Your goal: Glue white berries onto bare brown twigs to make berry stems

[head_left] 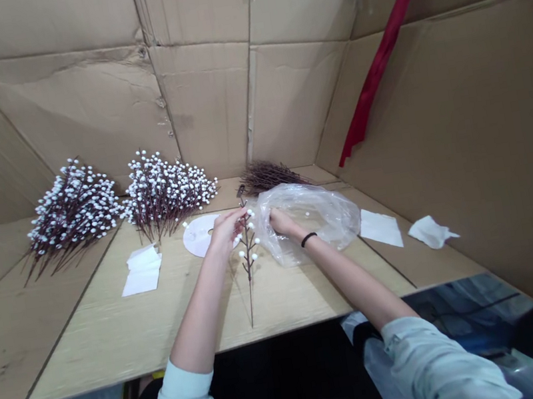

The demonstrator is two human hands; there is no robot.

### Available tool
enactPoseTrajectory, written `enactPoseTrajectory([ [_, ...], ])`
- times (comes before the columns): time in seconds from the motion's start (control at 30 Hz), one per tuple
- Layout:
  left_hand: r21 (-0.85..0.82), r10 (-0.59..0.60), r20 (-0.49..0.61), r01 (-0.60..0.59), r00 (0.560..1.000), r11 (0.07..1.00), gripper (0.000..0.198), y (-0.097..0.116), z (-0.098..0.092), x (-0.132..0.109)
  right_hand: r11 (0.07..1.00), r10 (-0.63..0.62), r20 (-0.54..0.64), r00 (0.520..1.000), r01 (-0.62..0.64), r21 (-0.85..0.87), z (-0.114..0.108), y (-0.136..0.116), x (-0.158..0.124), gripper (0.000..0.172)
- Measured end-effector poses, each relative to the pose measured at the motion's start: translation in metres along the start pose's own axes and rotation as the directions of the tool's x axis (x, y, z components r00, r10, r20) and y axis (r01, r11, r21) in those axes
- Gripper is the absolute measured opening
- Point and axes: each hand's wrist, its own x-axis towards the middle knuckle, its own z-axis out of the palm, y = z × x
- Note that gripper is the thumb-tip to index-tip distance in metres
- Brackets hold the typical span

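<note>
A brown artificial berry stem (248, 266) with several white berries points down toward me over the middle of the table. My left hand (228, 228) is closed around its upper part, fingers pinched near the tip. Within the mouth of a clear plastic bag (334, 212) is my right hand (282, 221), its fingers curled; whatever they hold is hidden. Partly under my left hand lies a white paper disc (197, 236) with a small hole. Behind the bag rests a bundle of bare brown stems (270, 176).
Two piles of white-berry stems, the left pile (73, 206) and the middle pile (164, 192), lie along the back. White papers (141, 270) (381, 228) and a crumpled tissue (431, 231) are on the table. Cardboard walls (210, 100) enclose it; a red ribbon (386, 45) hangs right.
</note>
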Motion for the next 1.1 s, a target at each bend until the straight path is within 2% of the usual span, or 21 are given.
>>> enactPoseTrajectory([
  [0.2,-0.010,-0.008,-0.021,0.008,1.000,1.000,0.022,0.000,-0.001,0.000,0.984,-0.001,0.107,0.994,0.020,-0.179,-0.018,-0.005,-0.002,0.019],
  [0.4,-0.010,0.021,0.012,-0.021,1.000,1.000,0.019,0.000,0.000,-0.003,0.954,-0.043,0.154,0.987,0.086,-0.287,-0.043,-0.024,-0.038,0.022],
  [0.53,-0.002,0.070,0.010,-0.070,0.998,0.998,0.018,0.004,0.000,-0.006,0.989,0.010,0.086,0.996,0.002,-0.145,-0.064,-0.044,-0.068,0.016],
  [0.6,0.006,0.096,-0.001,-0.096,0.995,0.995,0.018,0.005,0.000,-0.007,0.999,0.042,-0.005,0.999,-0.042,-0.014,-0.074,-0.059,-0.076,0.017],
  [0.7,0.024,0.127,-0.002,-0.127,0.992,0.992,0.019,0.006,0.001,-0.008,0.989,0.027,-0.166,0.986,-0.003,0.146,-0.079,-0.083,-0.075,0.020],
  [0.77,0.040,0.137,0.020,-0.138,0.990,0.990,0.021,0.004,0.002,-0.008,0.973,-0.013,-0.235,0.972,0.067,0.223,-0.076,-0.096,-0.066,0.021],
  [0.87,0.068,0.154,0.069,-0.158,0.986,0.985,0.022,0.002,0.004,-0.007,0.919,-0.034,-0.270,0.962,0.136,0.369,-0.060,-0.104,-0.050,0.022],
  [1.0,0.124,0.191,0.123,-0.206,0.974,0.971,0.021,-0.001,0.008,-0.008,0.812,0.053,-0.365,0.930,0.172,0.558,-0.030,-0.100,-0.036,0.024],
  [1.1,0.184,0.228,0.124,-0.248,0.966,0.951,0.020,-0.002,0.011,-0.010,0.717,0.149,-0.411,0.900,0.188,0.671,-0.012,-0.096,-0.035,0.024],
])
